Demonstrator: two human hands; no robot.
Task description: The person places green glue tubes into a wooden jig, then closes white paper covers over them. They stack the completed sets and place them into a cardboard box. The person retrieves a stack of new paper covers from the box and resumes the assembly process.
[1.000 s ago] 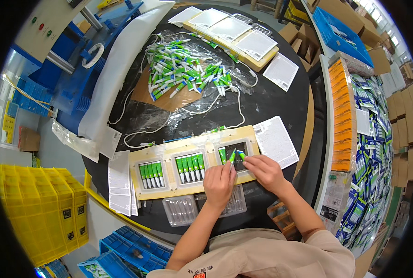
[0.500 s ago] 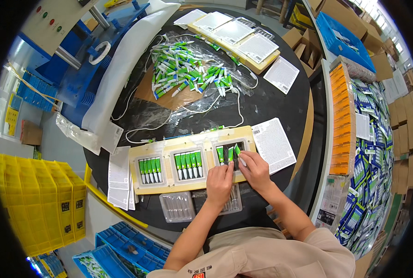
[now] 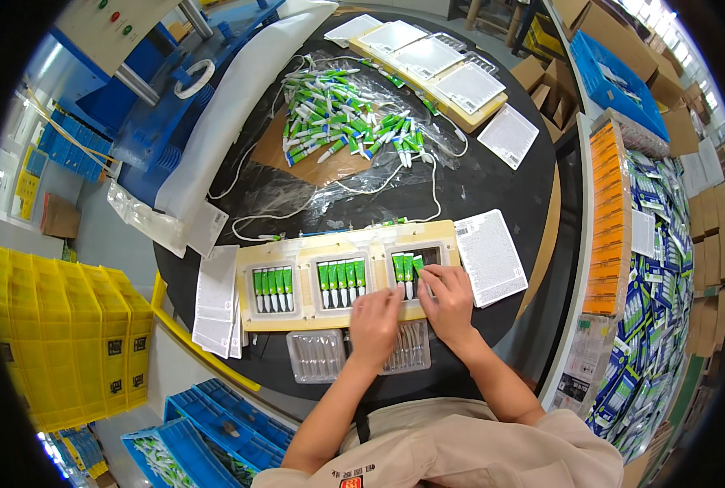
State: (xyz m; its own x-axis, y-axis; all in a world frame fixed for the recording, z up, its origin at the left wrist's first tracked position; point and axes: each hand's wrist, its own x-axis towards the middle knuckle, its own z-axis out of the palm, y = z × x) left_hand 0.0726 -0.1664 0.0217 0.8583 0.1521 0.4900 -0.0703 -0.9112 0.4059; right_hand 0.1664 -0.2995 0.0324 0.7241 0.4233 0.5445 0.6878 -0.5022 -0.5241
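Head view: nearest, clear ridged plastic trays (image 3: 316, 358) lie just on the near side of the pale yellow rectangular frame (image 3: 342, 246) with three windows. At the frame's near edge, the blurred left hand (image 3: 375, 325) has its fingers close together; whether they pinch anything I cannot tell. The right hand's (image 3: 449, 301) fingertips meet at a slim green tube (image 3: 418, 263) in the frame's right-hand window; how firmly they grip is hidden. Its long axis runs near to far, across the frame's length, green end pointing to the frame's far edge, other end covered. White-capped neighbouring tubes (image 3: 397, 267) lie roughly parallel, caps toward the near edge. Well beyond the frame sits a loose heap of green-and-white tubes (image 3: 338, 122), pointing every way.
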